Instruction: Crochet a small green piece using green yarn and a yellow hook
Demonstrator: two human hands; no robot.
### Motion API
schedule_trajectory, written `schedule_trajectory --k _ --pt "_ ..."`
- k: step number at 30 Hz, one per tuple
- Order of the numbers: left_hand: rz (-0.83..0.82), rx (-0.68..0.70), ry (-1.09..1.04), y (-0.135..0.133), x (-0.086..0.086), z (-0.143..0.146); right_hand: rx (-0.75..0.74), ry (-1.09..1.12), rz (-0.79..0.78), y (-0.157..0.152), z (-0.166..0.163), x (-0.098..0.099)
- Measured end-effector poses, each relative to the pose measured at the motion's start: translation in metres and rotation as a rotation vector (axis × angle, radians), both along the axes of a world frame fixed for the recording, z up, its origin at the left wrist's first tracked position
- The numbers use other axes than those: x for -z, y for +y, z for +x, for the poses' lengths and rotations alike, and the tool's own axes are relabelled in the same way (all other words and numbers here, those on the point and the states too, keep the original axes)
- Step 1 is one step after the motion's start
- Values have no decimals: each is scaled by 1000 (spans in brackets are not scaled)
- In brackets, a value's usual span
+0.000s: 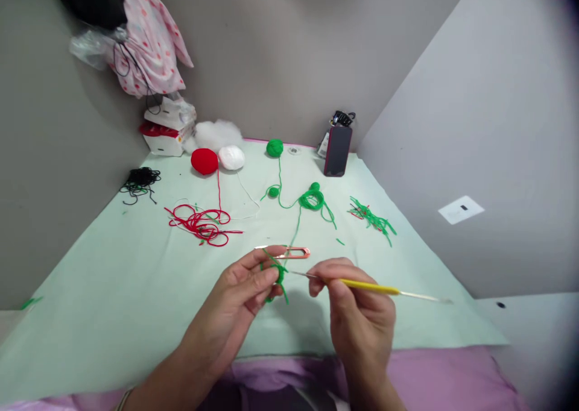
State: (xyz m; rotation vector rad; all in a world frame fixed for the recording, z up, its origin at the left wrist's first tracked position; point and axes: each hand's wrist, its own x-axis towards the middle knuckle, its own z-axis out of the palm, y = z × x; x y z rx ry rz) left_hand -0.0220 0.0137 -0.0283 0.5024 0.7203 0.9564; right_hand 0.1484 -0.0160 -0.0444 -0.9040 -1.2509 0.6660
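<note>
My left hand [242,296] pinches a small piece of green crochet work [281,273] between thumb and fingers, with a short tail hanging below it. In my right hand [357,311] is a crochet hook [371,287] with a yellow grip and metal ends. Its thin left tip reaches to the green piece; whether it is inside a stitch I cannot tell. A green strand runs from the piece up to a loose coil of green yarn [311,199]. Just behind my left fingertips lies an orange-handled cutter [298,252], partly hidden by them.
Behind my hands are a red yarn ball [204,161], a white yarn ball [232,157] and a green yarn ball [274,148]. Tangled red yarn [205,225] lies left, green scraps [373,218] right. A phone [338,151] stands upright near the back wall; black yarn [141,183] lies far left.
</note>
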Motion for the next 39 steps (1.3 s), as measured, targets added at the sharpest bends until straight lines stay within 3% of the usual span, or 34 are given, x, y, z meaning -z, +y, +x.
schedule_trajectory --k 3,6,18,24,34,36,39 --pt "100 -2 68 -4 1 3 -107 62 -39 5 -4 -1" --pt "160 5 114 -7 2 5 -119 89 -66 7 -5 4" --pt "188 20 198 -3 2 0 -248 368 -189 11 -2 -1" --pt "142 18 180 -4 -1 -1 -188 184 -113 3 3 1" --pt "240 -33 242 -3 -1 0 -94 -241 150 -11 8 0" --pt "245 -24 209 -3 -2 0 -89 -229 163 -12 6 1" --pt "246 14 182 -2 -3 0 -74 -10 50 -8 2 1"
